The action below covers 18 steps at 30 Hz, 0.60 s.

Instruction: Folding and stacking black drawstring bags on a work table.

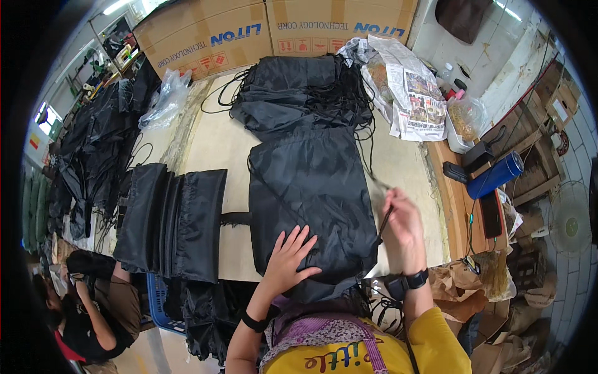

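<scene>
A flat black fabric drawstring bag [311, 187] lies on the pale wooden tabletop [411, 187], directly before the person. The left hand [291, 257] rests palm down on the bag's lower part, fingers spread; its grip is wide and has hold of nothing. Just beyond the bag's right edge, the right hand [405, 218] is raised, its grip closed with fingers bent around a thin black cord [385, 223] that runs down to the bag's lower right corner.

Left of the bag stands a row of folded black fabric pieces [200, 218]. Past its top edge lies a heap of black fabric with loose cords [293, 93], and behind that are brown cardboard boxes [212, 40]. Printed newspaper sheets [418, 100] lie to the bag's upper right; a blue cylindrical tumbler [495, 176] and a dark rectangular phone [492, 215] are well to its right.
</scene>
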Each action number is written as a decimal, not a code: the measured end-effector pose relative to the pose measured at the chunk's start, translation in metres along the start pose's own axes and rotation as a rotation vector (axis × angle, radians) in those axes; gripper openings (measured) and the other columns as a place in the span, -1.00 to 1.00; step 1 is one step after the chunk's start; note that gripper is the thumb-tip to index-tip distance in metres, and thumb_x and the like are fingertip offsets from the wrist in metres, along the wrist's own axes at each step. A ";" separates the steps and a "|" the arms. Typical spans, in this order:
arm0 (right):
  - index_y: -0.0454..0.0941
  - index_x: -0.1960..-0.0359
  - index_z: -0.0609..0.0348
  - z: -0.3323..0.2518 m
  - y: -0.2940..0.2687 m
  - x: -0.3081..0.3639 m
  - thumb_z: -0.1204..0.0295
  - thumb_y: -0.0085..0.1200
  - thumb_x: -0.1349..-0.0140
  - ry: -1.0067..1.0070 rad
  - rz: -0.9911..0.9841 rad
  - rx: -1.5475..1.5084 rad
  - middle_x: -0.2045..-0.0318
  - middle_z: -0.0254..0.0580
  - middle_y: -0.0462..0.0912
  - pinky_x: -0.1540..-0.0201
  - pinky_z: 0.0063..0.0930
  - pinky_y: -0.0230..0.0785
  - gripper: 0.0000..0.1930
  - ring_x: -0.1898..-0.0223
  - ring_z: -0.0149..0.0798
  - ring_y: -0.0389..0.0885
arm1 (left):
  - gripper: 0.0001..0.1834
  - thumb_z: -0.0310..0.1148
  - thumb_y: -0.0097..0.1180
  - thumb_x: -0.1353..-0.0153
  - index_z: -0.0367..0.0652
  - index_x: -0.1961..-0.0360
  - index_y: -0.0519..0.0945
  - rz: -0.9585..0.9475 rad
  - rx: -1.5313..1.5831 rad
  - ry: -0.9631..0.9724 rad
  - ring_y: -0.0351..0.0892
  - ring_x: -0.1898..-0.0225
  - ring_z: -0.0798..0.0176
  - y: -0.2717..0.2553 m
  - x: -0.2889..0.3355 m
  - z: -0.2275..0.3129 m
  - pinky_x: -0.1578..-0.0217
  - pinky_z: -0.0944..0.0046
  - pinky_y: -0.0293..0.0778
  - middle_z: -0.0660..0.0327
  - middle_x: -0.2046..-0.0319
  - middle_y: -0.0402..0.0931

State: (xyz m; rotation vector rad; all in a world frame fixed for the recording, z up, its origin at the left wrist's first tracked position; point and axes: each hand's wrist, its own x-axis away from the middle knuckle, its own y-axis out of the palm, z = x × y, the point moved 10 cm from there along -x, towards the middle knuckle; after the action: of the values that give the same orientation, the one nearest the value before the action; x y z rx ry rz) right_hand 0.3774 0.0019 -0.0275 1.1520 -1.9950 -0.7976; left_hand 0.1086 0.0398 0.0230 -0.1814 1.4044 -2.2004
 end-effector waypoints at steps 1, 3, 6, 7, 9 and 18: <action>0.28 -0.21 0.24 -0.038 0.006 -0.003 0.66 0.00 -0.25 -0.278 0.108 0.182 0.15 -0.12 0.55 0.08 -0.47 0.46 -0.53 0.17 -0.31 0.57 | -0.18 0.05 0.27 -0.05 -0.09 -0.31 0.35 -0.009 0.024 -0.009 0.03 -0.43 -0.03 0.001 0.001 -0.002 -0.37 -0.11 -0.10 0.05 -0.39 0.14; 0.34 -0.17 0.24 -0.075 0.032 0.009 0.67 -0.03 -0.26 -0.558 0.214 0.366 0.16 -0.14 0.56 0.10 -0.47 0.45 -0.58 0.19 -0.33 0.57 | -0.18 0.08 0.24 -0.06 -0.06 -0.31 0.35 -0.005 0.003 -0.020 0.04 -0.43 0.01 0.001 0.002 -0.002 -0.38 -0.08 -0.11 0.08 -0.39 0.14; 0.50 -0.05 0.20 -0.053 0.163 0.041 0.53 0.02 -0.28 -0.889 -0.287 1.270 0.10 -0.09 0.62 0.06 -0.33 0.41 -0.70 0.17 -0.15 0.61 | -0.23 0.07 0.24 -0.08 -0.05 -0.28 0.39 0.021 -0.019 -0.021 0.11 -0.40 0.03 -0.004 0.000 0.001 -0.36 -0.04 -0.05 0.09 -0.36 0.19; 0.54 -0.03 0.16 -0.014 0.197 0.057 0.45 0.06 -0.28 -0.925 -0.591 1.656 0.07 -0.07 0.63 0.03 -0.29 0.40 -0.71 0.16 -0.08 0.61 | -0.27 0.02 0.26 -0.09 -0.07 -0.25 0.42 0.044 -0.018 -0.011 0.16 -0.37 0.01 -0.008 0.000 0.004 -0.34 -0.04 0.02 0.06 -0.34 0.22; 0.60 -0.01 0.06 0.036 0.196 0.074 0.30 0.12 -0.22 -0.774 -0.837 1.928 0.05 -0.07 0.63 0.00 -0.24 0.40 -0.68 0.12 0.02 0.59 | -0.34 -0.09 0.28 -0.10 -0.11 -0.21 0.46 0.040 0.156 -0.047 0.20 -0.35 -0.02 -0.013 -0.003 -0.004 -0.32 -0.02 0.07 0.03 -0.32 0.25; 0.25 -0.29 0.33 0.080 0.112 0.042 0.19 0.02 -0.33 -0.389 -0.846 1.867 -0.37 0.08 0.18 -0.45 -0.12 -0.16 -0.40 -0.44 0.06 0.03 | -0.19 0.04 0.15 -0.20 -0.27 -0.32 0.23 0.257 -0.216 -0.131 0.12 -0.32 -0.32 -0.024 -0.040 -0.077 -0.30 -0.15 0.09 -0.31 -0.31 0.08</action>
State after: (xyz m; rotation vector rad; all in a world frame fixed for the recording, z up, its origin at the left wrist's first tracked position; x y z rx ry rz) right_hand 0.2449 0.0242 0.0250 3.0712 -2.2707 1.0700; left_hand 0.1054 0.1297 0.0153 -0.2044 1.4995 -1.7979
